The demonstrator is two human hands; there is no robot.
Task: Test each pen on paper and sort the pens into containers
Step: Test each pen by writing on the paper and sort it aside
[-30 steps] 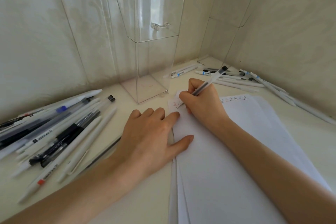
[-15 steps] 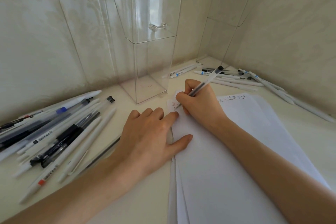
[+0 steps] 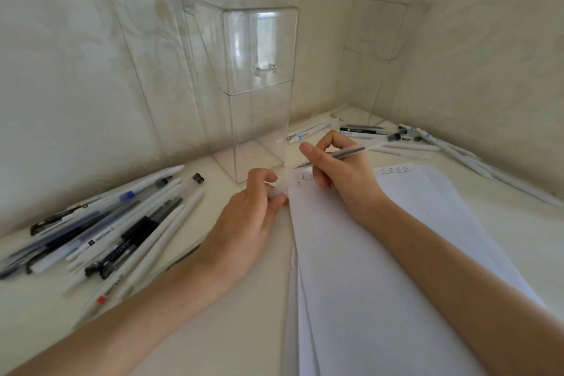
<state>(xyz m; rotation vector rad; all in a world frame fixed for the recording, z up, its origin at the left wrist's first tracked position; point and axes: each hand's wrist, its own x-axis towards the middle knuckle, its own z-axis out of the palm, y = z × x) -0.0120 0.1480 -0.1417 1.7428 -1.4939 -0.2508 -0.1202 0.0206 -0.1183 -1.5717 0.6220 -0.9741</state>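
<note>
- Both clear containers, the near one (image 3: 256,119) at 12 o'clock and the far one (image 3: 370,70) at 1 o'clock, look empty, so sorting seems hardly begun.
- A big pile of pens (image 3: 100,229) waits at 9 o'clock; a smaller group (image 3: 427,143) lies at 2 o'clock.
- The paper (image 3: 381,253) bears test marks along its top.
- The right hand (image 3: 341,174) pinches a clear pen (image 3: 351,152) between closed fingers, tip by the paper's top edge.
- The left hand (image 3: 244,223) curls its fingers round a small pale cap (image 3: 279,189), apparently the pen's.

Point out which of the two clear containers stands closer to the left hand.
The clear container with the small knob, just beyond the left hand. The other container stands farther off in the corner.
</note>
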